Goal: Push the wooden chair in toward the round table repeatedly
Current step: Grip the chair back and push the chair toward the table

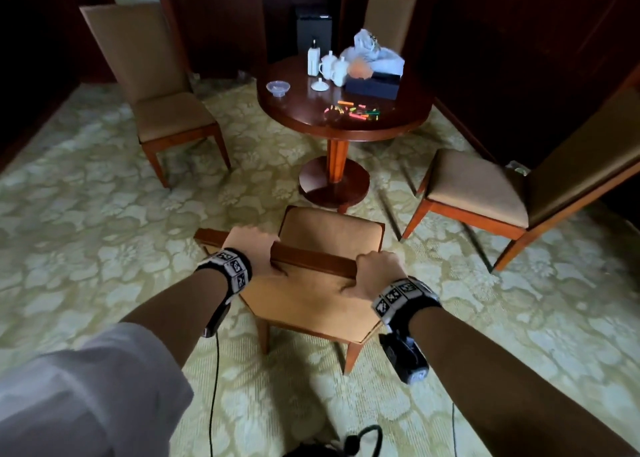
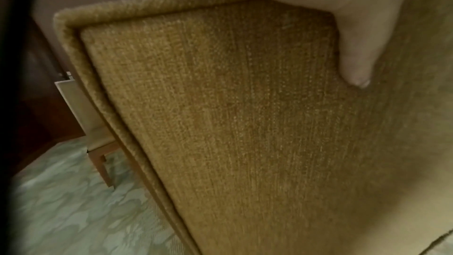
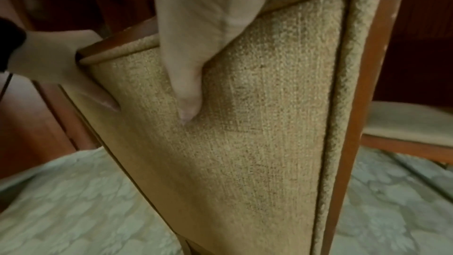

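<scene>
Floral carpet (image 1: 86, 214) covers the floor. Round worktop (image 1: 346, 117) on a pedestal base (image 1: 334, 183) stands ahead, carrying a dark box (image 1: 372, 84), white teaware (image 1: 334, 67) and scattered bright clips (image 1: 349, 108). Two other upholstered chairs stand by it, one left (image 1: 156, 86), one right (image 1: 519, 193).

Wooden chair (image 1: 329, 228) stands between the person and the worktop, seat facing the pedestal, front edge near the base but not under the top.

Left hand (image 1: 254, 245) grips the top rail (image 1: 311, 257) near its left end, fingers over the front, thumb (image 2: 353, 49) pressed on the fabric back. Right hand (image 1: 379, 269) grips the rail's right end likewise, thumb (image 3: 186, 84) on the upholstery (image 3: 245, 123).

Risks, judged:
- Carpet pile may snag the front legs; a push applied this high would then tip the chair forward instead of sliding it.
- Seat front may strike the pedestal base and jolt the worktop, toppling the teaware.
- Uneven push between hands would skew the chair toward the right-hand chair.
</scene>
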The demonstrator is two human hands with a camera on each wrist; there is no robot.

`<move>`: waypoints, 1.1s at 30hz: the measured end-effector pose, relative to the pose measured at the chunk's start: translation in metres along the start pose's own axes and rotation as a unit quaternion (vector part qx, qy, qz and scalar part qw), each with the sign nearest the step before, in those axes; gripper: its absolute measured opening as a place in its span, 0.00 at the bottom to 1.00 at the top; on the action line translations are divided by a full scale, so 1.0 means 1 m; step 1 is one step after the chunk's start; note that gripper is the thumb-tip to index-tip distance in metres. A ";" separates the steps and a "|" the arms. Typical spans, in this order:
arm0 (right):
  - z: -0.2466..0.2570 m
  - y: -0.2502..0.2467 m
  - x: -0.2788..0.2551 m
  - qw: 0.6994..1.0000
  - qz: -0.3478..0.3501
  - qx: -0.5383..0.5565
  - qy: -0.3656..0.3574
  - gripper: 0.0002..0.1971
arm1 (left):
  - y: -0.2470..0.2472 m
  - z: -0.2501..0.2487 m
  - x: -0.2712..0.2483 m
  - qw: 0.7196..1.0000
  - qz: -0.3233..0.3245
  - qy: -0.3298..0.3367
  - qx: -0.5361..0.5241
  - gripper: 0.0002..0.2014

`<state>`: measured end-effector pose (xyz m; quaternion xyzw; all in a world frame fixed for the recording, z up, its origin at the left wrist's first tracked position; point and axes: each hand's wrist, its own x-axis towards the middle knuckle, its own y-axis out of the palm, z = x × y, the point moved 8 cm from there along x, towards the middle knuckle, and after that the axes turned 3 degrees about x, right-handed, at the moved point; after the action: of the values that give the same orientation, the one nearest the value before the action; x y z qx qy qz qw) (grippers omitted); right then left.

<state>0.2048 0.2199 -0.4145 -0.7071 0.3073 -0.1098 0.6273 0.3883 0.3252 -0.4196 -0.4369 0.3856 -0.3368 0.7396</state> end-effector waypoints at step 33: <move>-0.030 -0.009 0.043 0.999 0.004 -0.042 -0.010 0.32 | -0.022 0.001 0.041 0.997 -0.045 0.046 0.040 0.41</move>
<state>0.2252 0.1708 -0.4098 -0.7325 0.3084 -0.0869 0.6006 0.4049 0.2827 -0.4112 -0.4082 0.3853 -0.4044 0.7221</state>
